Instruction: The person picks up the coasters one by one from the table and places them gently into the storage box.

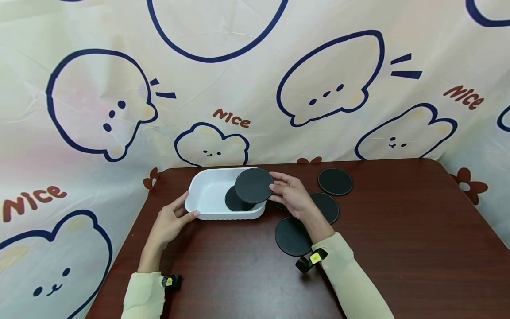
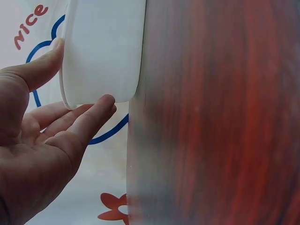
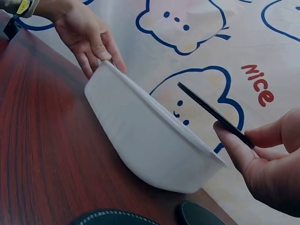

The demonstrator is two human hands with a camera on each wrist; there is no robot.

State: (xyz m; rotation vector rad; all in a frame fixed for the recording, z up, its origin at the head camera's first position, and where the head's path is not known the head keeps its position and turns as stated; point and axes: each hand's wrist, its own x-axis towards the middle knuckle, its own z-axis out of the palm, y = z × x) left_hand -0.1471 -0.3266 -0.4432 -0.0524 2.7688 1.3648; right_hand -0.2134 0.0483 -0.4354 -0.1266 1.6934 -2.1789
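Note:
A white rectangular plastic tray (image 1: 207, 192) with raised sides stands near the table's far edge. My left hand (image 1: 169, 223) grips its left end, the thumb on the near corner and fingers round the far side. Between thumb and fingers, my right hand (image 1: 292, 195) pinches the edge of a round black coaster (image 1: 253, 184). This coaster is above the tray's right end, and the right wrist view shows it (image 3: 211, 111) tilted and apart from the rim. Another black coaster (image 1: 235, 200) lies inside the tray, partly covered by the held one.
More black coasters lie on the brown wooden table (image 1: 398, 230): one at the back (image 1: 335, 181), one beside the right forearm (image 1: 326, 207), one nearer the front (image 1: 292, 236). Part of another shows under the right hand. A patterned cloth (image 1: 263, 88) hangs behind the table.

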